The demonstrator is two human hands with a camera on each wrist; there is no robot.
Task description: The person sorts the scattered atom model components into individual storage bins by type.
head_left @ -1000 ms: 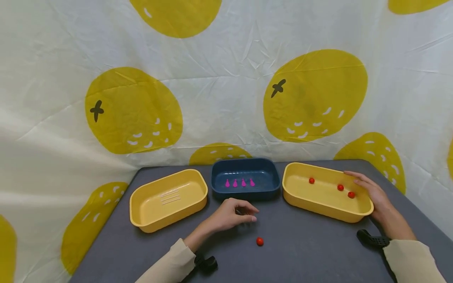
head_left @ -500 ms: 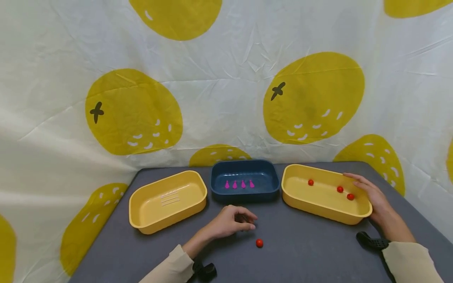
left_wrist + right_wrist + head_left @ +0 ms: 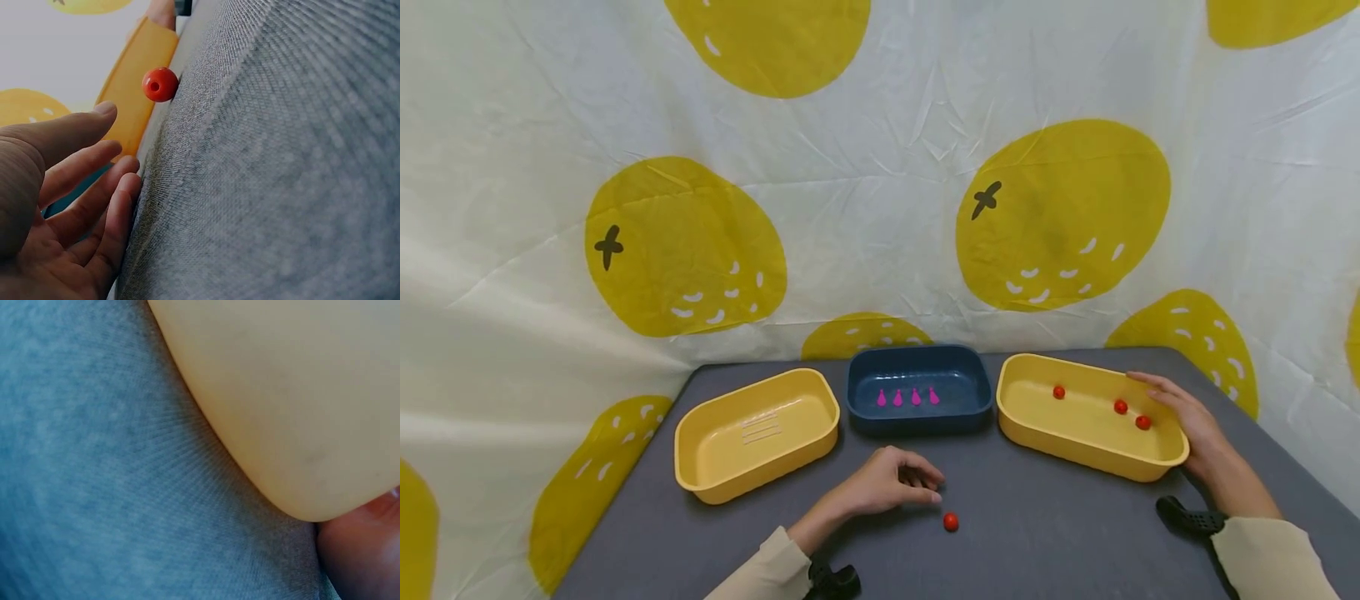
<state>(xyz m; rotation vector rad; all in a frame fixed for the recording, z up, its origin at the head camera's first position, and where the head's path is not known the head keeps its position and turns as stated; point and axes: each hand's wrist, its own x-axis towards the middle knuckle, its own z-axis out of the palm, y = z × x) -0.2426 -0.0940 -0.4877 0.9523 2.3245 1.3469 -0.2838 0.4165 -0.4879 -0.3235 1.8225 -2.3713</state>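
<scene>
A small red bead (image 3: 951,522) with a hole through it lies on the grey cloth. My left hand (image 3: 887,482) hovers just beyond and left of it, holding nothing, fingers loosely bent and thumb extended. In the left wrist view the bead (image 3: 160,84) sits past the thumb tip, apart from the fingers. My right hand (image 3: 1193,429) rests against the right end of a yellow tray (image 3: 1078,450), its fingers lying along the far rim. That hand's thumb is hidden. Inside the tray are three red beads (image 3: 1121,407), spread toward the right.
A dark blue tray (image 3: 921,423) with several pink pear-shaped pieces (image 3: 898,398) stands at the back centre. To its left, another yellow tray (image 3: 760,473) holds several thin pale sticks (image 3: 762,428). A curtain with yellow fruit prints (image 3: 880,225) hangs directly behind.
My left hand has come nearer to me, down toward the single red bead. The right hand has stayed on the yellow tray. The whole head view has shifted slightly downward.
</scene>
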